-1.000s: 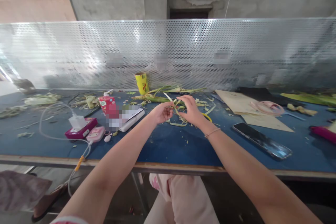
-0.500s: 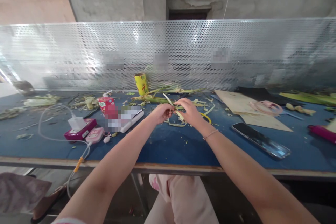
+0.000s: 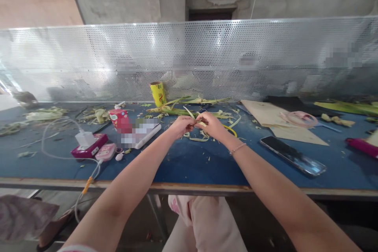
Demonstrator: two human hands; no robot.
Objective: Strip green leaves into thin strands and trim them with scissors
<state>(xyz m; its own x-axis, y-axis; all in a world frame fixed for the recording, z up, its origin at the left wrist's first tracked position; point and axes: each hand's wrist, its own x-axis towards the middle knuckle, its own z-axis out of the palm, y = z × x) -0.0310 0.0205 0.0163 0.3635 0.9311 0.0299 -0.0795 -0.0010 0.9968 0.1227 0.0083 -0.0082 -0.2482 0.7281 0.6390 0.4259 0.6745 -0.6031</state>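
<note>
Over the middle of the blue table, my left hand point(image 3: 182, 126) and my right hand point(image 3: 211, 124) meet fingertip to fingertip. Both are closed in a pinch on a narrow pale green plant strip point(image 3: 188, 111). One end of the strip sticks up past my left fingers; its middle is hidden by the fingers. Curled pale peelings point(image 3: 197, 139) lie on the table just below the hands. A yellow curved band point(image 3: 231, 130) shows beside my right wrist. Behind the hands lie green stalks point(image 3: 177, 112).
A yellow cardboard tube point(image 3: 158, 94) stands at the perforated metal screen point(image 3: 206, 59). To the left are a red carton point(image 3: 118, 118), a purple power strip point(image 3: 88, 150) with a cable and a pink case point(image 3: 106, 152). A phone point(image 3: 292, 155) and cardboard sheets point(image 3: 265, 114) lie right.
My right fingers have drawn in closer to my left fingertips, and the strip's lower end is now mostly covered. The view has shifted slightly.
</note>
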